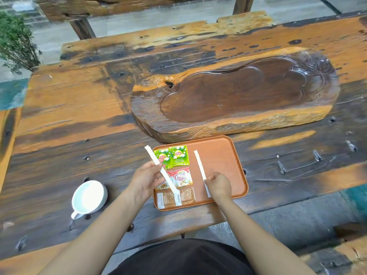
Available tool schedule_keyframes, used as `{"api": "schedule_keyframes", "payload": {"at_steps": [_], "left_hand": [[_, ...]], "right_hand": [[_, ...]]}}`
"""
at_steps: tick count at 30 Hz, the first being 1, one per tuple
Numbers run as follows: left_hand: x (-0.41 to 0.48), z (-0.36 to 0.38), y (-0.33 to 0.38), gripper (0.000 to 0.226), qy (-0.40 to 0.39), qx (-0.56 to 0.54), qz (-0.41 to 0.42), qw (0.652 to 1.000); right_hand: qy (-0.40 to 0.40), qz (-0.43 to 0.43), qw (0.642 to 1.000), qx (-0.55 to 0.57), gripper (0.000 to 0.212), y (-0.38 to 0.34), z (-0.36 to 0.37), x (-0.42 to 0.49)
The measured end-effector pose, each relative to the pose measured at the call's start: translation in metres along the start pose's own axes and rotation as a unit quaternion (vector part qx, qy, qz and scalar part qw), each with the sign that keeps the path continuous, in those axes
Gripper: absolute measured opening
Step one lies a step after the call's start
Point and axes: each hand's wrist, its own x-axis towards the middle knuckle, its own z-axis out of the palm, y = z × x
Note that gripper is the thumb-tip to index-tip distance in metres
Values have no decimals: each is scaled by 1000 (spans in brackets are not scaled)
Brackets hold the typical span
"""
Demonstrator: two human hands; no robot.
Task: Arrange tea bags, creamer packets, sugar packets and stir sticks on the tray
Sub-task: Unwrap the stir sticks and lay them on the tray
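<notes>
An orange-brown tray [222, 155] lies on the wooden table near its front edge. Two green tea bags [174, 155] sit at the tray's far left. Below them lie red-and-white creamer packets [182, 178], then clear sugar packets [168, 198] at the near left. My left hand [145, 180] holds a paper-wrapped stir stick [158, 167] slanting over the left column of packets. My right hand [218, 185] pinches the near end of a second wrapped stir stick [199, 165], which lies lengthwise on the middle of the tray.
A white cup [89, 196] stands on the table left of the tray. A large carved wooden tea board [228, 128] lies just behind the tray. A green plant [15, 40] is at the far left.
</notes>
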Motion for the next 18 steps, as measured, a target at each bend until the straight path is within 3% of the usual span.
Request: {"api": "schedule_keyframes", "payload": {"at_steps": [6,13,15,18], "left_hand": [[-1,10,0,19,-14,21,-3,1000],[-2,30,-1,16,-54,70,-8,996],[-1,38,-1,16,-66,87,-4,994],[-1,51,0,16,-92,101,9,991]], "right_hand": [[37,-20,999,-28,12,0,8,-3],[11,-52,998,26,15,-4,-6,-1],[-27,-98,987,123,10,-14,-17,-7],[-192,-141,936,260,11,-31,-34,-23]]}}
